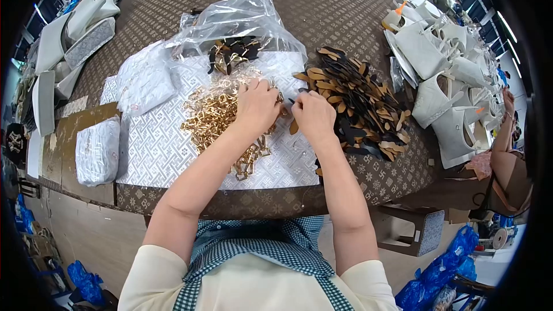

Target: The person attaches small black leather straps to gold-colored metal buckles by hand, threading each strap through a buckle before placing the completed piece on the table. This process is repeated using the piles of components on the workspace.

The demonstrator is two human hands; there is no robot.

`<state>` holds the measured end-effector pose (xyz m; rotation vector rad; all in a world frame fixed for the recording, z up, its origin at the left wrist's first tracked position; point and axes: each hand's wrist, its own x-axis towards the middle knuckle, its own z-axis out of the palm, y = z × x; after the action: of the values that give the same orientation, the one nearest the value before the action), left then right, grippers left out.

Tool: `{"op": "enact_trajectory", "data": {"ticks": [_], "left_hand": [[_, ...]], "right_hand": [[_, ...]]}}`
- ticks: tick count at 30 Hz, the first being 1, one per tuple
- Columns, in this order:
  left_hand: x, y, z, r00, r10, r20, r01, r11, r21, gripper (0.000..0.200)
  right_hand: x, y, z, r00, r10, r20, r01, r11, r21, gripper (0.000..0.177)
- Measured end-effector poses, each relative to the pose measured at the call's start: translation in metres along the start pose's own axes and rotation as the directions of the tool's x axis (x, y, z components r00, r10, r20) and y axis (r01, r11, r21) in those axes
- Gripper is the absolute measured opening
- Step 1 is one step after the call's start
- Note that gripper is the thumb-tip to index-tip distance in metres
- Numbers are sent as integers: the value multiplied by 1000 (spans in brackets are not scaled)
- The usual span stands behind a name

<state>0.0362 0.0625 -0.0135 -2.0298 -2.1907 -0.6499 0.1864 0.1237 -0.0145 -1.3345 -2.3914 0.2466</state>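
Note:
My left hand [257, 105] is closed at the right edge of a heap of gold metal clasps [212, 116], with a gold clasp [281, 107] at its fingertips. Close to it, my right hand [314, 113] pinches a small dark leather tab [292, 102]. A brown tab [294, 126] lies just below those fingers. To the right spreads a big pile of black-and-brown leather tabs [360, 95]. Beyond my left hand, dark tabs with gold clasps [233, 56] sit at the mouth of a clear plastic bag [242, 16]. My fingers partly hide the pieces they hold.
A white patterned sheet [155, 158] lies under the clasps. White wrapped bundles [98, 151] rest on the left. White bags [429, 52] crowd the table's right side, and more white pieces [55, 43] stand far left. Another person's arm [507, 121] shows at the right.

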Motion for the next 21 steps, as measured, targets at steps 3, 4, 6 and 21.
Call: {"op": "enact_trajectory", "data": {"ticks": [3,4,6,21], "left_hand": [[2,0,2,999,-44,29,45,997,-59,21],[1,-1,0,999,-36,1,36,995,-88,20],[-2,0,-10,993,-114,-12,105,949,-298,18],[-46,-4,-24,896,-210,392,392,-44,-919,18]], "right_hand": [[-12,5,-4,987,-22,-161,46,988,146,11],[-15,6,-3,972,-27,-232,78,974,211,11],[-23,2,-8,990,95,-99,-36,874,484,11],[-52,-28,-3,998,69,1,-45,646,762,17]]}}
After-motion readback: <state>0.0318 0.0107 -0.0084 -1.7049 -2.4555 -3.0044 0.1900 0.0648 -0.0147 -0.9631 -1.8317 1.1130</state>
